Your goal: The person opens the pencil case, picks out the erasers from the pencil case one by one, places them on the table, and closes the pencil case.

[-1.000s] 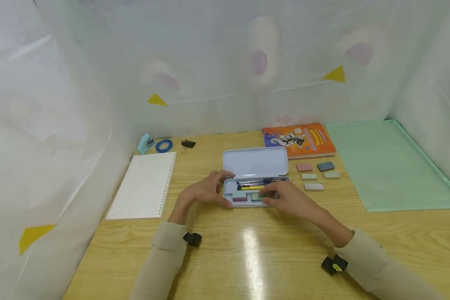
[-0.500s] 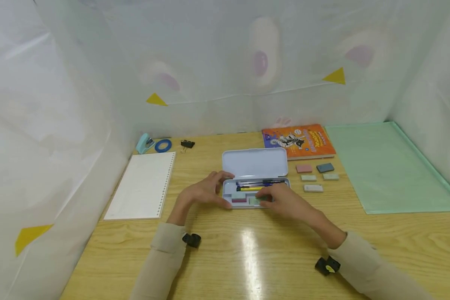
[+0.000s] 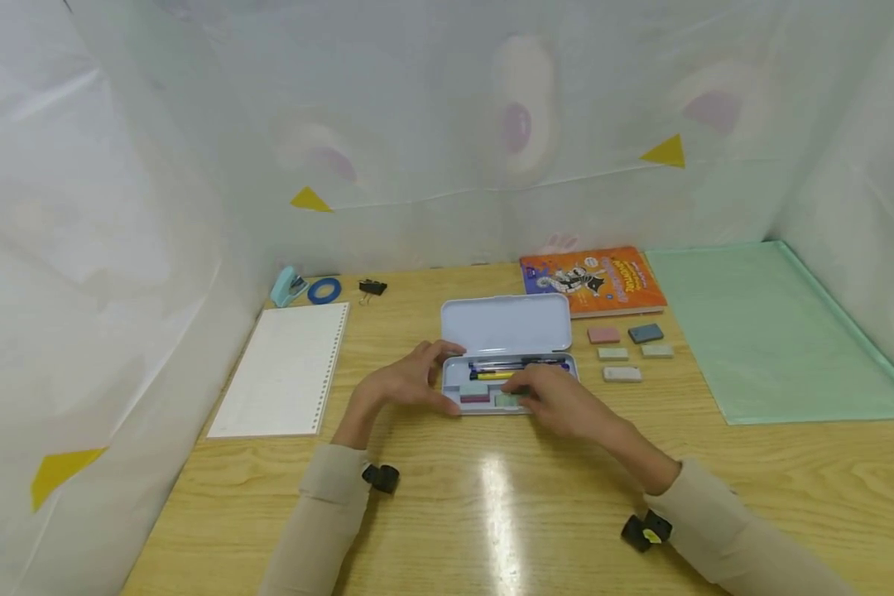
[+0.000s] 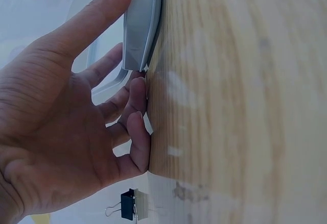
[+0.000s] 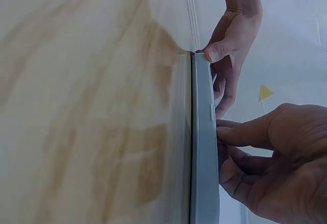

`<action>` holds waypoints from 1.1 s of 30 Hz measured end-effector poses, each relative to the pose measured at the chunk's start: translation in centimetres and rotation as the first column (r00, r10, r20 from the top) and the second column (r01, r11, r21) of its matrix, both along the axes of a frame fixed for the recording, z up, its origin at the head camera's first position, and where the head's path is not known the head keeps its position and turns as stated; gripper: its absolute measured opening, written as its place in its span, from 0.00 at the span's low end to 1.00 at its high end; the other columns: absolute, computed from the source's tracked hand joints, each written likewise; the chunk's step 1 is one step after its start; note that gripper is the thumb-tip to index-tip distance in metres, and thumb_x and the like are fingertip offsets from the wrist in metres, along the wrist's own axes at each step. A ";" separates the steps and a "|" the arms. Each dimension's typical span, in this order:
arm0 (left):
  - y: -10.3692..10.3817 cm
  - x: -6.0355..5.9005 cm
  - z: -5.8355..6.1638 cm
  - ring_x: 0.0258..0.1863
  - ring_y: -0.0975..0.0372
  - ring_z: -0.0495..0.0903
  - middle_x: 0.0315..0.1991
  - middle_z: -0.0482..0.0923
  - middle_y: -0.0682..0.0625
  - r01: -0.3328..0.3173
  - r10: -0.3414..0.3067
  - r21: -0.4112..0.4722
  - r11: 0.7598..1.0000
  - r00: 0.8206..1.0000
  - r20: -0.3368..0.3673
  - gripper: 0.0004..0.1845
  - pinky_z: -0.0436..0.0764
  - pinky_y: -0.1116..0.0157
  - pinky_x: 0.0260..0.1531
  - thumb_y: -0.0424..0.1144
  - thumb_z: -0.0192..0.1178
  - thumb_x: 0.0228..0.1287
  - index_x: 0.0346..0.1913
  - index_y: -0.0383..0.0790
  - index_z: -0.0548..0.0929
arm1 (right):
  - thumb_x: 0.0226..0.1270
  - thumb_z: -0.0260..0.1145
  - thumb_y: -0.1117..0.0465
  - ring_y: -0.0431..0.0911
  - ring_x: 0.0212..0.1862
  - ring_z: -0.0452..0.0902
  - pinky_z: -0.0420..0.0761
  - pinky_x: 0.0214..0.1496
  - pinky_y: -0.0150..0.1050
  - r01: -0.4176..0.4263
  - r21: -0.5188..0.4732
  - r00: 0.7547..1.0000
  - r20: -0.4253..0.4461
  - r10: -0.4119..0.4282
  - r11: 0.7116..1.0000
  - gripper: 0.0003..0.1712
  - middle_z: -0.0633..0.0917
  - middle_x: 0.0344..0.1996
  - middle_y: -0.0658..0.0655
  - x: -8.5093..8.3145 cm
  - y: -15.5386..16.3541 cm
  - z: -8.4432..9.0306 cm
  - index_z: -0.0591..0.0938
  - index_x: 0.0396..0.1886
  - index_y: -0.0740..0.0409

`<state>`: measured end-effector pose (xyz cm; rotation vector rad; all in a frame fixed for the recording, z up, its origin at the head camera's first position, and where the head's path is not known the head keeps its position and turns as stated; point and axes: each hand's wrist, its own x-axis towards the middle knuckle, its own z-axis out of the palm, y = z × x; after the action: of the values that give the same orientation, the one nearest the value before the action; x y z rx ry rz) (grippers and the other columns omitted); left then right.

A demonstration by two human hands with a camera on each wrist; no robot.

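A pale blue pencil case (image 3: 453,371) lies with its lid (image 3: 507,323) raised behind it. My left hand (image 3: 411,379) grips the case's left end, thumb on the front side and fingers round toward the back. Inside the case, my right hand (image 3: 566,401) pinches a green eraser (image 3: 505,400) in the front compartment, its fingertips partly hiding it. Left of that eraser sits a stack of erasers (image 3: 474,392), light green over dark pink. Behind them lie several pens and a yellow pencil (image 3: 490,376). In the right wrist view, the case's front wall (image 5: 204,147) hides what the fingertips touch.
Several erasers, including a pink eraser (image 3: 603,335) and a white eraser (image 3: 622,374), lie right of the case. An orange book (image 3: 618,281) and a green mat (image 3: 790,331) are beyond. Notebook paper (image 3: 283,368), blue tape (image 3: 324,290), a stapler (image 3: 286,285) and a binder clip (image 3: 372,286) lie left.
The right hand has shifted slightly left within the case, and the green eraser has moved a little left and toward the front wall. The left hand has kept its grip on the case.
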<state>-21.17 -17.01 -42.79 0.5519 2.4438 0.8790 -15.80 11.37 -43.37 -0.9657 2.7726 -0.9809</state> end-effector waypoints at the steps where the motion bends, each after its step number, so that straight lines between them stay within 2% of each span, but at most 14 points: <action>1: 0.0 0.0 0.0 0.56 0.54 0.68 0.63 0.66 0.46 0.000 0.000 0.005 1.000 1.000 0.001 0.49 0.71 0.55 0.58 0.50 0.83 0.51 0.75 0.55 0.66 | 0.65 0.69 0.76 0.54 0.50 0.84 0.82 0.54 0.52 0.012 -0.002 1.000 -0.002 -0.012 1.000 0.14 0.88 0.45 0.59 0.0 -0.1 0.0 0.88 0.49 0.64; 8: -0.1 0.2 0.0 0.58 0.54 0.68 0.64 0.65 0.46 -0.004 0.003 0.019 1.000 1.000 0.017 0.49 0.71 0.54 0.60 0.50 0.83 0.51 0.74 0.55 0.67 | 0.62 0.73 0.73 0.46 0.42 0.80 0.80 0.47 0.45 0.119 -0.039 0.993 0.033 -0.117 0.992 0.12 0.89 0.40 0.53 0.1 -0.6 -0.3 0.91 0.44 0.59; 15: -0.2 0.2 -0.1 0.58 0.54 0.68 0.65 0.65 0.46 -0.002 0.002 0.009 1.000 1.000 0.016 0.49 0.71 0.54 0.60 0.50 0.82 0.52 0.74 0.56 0.66 | 0.66 0.70 0.73 0.48 0.45 0.82 0.81 0.51 0.49 0.106 -0.144 0.994 0.032 -0.102 0.984 0.13 0.88 0.41 0.53 0.1 -0.3 0.2 0.88 0.47 0.58; 20: -0.4 0.2 -0.3 0.58 0.54 0.68 0.66 0.65 0.46 -0.006 0.005 0.010 1.000 1.000 0.023 0.49 0.71 0.54 0.60 0.51 0.83 0.51 0.75 0.57 0.66 | 0.70 0.68 0.71 0.44 0.35 0.76 0.77 0.39 0.39 0.134 -0.203 0.989 0.084 -0.119 0.970 0.11 0.84 0.37 0.53 -0.3 0.6 1.1 0.85 0.48 0.58; 22: -0.4 0.2 -0.4 0.58 0.54 0.68 0.65 0.65 0.46 -0.009 0.009 0.010 1.000 1.000 0.023 0.49 0.71 0.54 0.60 0.51 0.83 0.51 0.75 0.57 0.66 | 0.71 0.67 0.70 0.44 0.33 0.77 0.78 0.37 0.37 0.150 -0.220 0.983 0.136 -0.122 0.964 0.08 0.85 0.38 0.53 -0.5 1.1 1.2 0.85 0.47 0.58; 26: -0.4 0.3 -0.3 0.57 0.54 0.68 0.65 0.65 0.46 -0.005 0.005 0.003 1.000 1.000 0.013 0.50 0.71 0.54 0.60 0.51 0.83 0.51 0.75 0.56 0.66 | 0.75 0.66 0.67 0.47 0.39 0.87 0.85 0.43 0.43 0.180 -0.277 0.954 0.284 -0.098 0.944 0.06 0.87 0.44 0.56 -0.9 2.3 1.4 0.87 0.45 0.56; 28: -0.3 0.2 -0.2 0.57 0.54 0.68 0.65 0.65 0.47 -0.004 0.004 0.002 1.000 1.000 0.011 0.50 0.71 0.54 0.60 0.51 0.83 0.51 0.75 0.56 0.65 | 0.76 0.66 0.65 0.48 0.43 0.89 0.85 0.47 0.45 0.192 -0.298 0.935 0.345 -0.082 0.935 0.07 0.87 0.47 0.57 -1.0 3.0 1.5 0.87 0.47 0.56; 30: -0.2 0.2 -0.1 0.57 0.54 0.67 0.65 0.65 0.47 -0.004 0.004 0.004 1.000 1.000 0.011 0.50 0.71 0.54 0.60 0.51 0.82 0.51 0.75 0.56 0.65 | 0.77 0.66 0.63 0.48 0.46 0.89 0.84 0.48 0.45 0.192 -0.302 0.930 0.359 -0.075 0.934 0.09 0.88 0.49 0.57 -1.2 3.9 1.5 0.88 0.51 0.56; 33: -0.1 0.1 -0.1 0.57 0.54 0.67 0.64 0.66 0.47 -0.001 0.001 0.007 1.000 1.000 0.012 0.50 0.71 0.54 0.60 0.51 0.82 0.52 0.75 0.55 0.66 | 0.76 0.65 0.66 0.51 0.48 0.89 0.84 0.50 0.41 0.180 -0.328 0.936 0.347 -0.059 0.927 0.12 0.87 0.52 0.60 -1.4 5.3 1.7 0.87 0.55 0.58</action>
<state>-21.11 -17.14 -42.86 0.5467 2.4312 0.8891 -17.16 16.64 -41.69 -0.5839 2.4415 -1.5446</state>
